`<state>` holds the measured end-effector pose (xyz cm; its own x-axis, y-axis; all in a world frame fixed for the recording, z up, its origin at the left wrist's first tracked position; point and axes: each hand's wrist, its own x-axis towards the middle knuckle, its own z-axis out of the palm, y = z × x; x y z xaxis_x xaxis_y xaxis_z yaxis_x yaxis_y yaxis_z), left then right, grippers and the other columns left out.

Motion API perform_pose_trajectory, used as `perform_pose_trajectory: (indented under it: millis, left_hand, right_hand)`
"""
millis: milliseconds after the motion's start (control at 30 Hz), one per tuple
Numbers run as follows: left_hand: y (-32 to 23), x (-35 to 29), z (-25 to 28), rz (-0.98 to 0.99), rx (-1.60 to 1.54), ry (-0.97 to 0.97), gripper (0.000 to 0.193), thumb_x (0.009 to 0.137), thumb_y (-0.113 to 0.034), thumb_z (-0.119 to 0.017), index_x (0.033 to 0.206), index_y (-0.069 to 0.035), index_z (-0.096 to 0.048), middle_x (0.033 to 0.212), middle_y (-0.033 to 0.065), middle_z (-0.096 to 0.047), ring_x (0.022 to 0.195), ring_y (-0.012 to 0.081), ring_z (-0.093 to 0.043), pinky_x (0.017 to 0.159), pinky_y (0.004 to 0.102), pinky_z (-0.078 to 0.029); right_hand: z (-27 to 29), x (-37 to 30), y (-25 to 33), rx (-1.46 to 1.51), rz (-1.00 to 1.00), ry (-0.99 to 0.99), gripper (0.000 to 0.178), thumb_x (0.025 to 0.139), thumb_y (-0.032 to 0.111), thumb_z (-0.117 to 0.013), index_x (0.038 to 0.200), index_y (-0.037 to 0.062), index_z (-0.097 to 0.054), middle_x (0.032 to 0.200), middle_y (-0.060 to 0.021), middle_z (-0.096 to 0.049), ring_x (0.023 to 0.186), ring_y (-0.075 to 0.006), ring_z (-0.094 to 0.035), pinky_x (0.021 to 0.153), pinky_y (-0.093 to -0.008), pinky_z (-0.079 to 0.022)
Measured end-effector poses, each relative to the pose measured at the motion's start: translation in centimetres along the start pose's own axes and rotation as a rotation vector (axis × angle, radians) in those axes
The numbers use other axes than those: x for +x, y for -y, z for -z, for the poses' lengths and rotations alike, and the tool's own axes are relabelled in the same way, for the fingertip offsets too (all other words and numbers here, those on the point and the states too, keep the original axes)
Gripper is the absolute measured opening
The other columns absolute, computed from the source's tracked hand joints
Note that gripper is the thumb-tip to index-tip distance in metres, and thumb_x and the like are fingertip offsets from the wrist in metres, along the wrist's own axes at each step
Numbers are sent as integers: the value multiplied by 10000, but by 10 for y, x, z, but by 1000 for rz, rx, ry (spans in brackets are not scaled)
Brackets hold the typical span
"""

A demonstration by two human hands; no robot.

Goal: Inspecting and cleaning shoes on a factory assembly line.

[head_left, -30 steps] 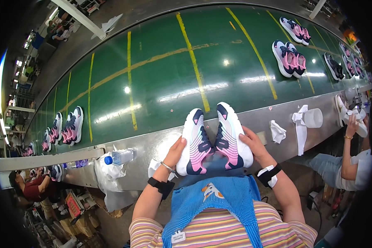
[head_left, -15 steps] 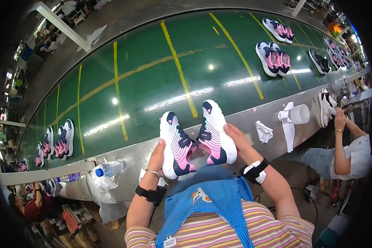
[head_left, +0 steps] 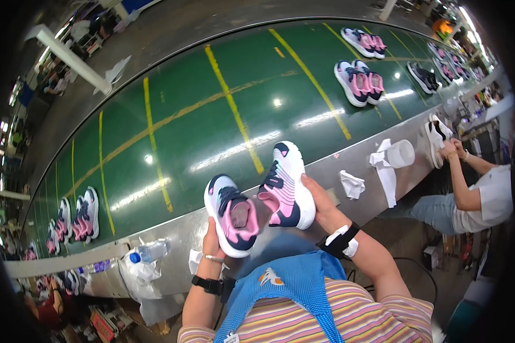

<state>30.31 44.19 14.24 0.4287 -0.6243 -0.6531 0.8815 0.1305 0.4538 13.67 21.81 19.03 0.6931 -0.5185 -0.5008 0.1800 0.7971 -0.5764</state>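
My left hand (head_left: 212,239) grips a white, pink and navy sneaker (head_left: 227,201) by its outer side, near the heel. That shoe's pink opening faces up at me, and its toe points away. On the right, my right hand (head_left: 320,201) holds a matching sneaker (head_left: 290,182) along its white sole, fingers partly hidden behind it. This second shoe is tilted, showing its striped pink side and dark strap. Both are held up over the metal edge (head_left: 320,171) of the green conveyor belt, a small gap between them.
More sneaker pairs stand on the green belt (head_left: 194,131), at the far right (head_left: 357,83) and far left (head_left: 86,214). A plastic bottle (head_left: 149,251), white cloths (head_left: 352,184) and a clear cup (head_left: 400,153) lie on the metal ledge. Another person (head_left: 469,188) handles a shoe at right.
The left shoe has rolled from showing its striped side to showing its opening. The right shoe stays tilted in my right hand. The whole view has shifted slightly.
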Motion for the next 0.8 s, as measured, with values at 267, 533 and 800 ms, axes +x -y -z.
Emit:
perform_pose_trajectory:
  millis: [267,533,800]
  left_hand:
    - [11,-4,38,-573,855,-578,246,827,-81,-428,1032,25,-514,988,93,-544,923,212,-520,840,319,-409]
    - [28,-35,-130,-201,1569,409,266,714,-212,-688,744,24,-571,595,41,-539,562,91,-452,518,263,-395]
    - [68,-40,-125,-438,1611,315,305,697,-233,-690,635,7,-512,587,148,-536,512,244,-512,494,353,-393]
  right_hand:
    - [8,-16,-20,186,-35,16,395,871,287,-472,1135,-5,-438,1059,-127,-555,942,-197,-565,843,-322,-450]
    - [17,-37,-7,-447,164,-152,337,865,278,-500,1098,36,-512,1069,-93,-533,978,-196,-517,827,-313,-422]
    - [167,-14,29,-1726,805,-742,236,718,187,-610,939,105,-604,886,-87,-550,873,-234,-521,806,-401,-358]
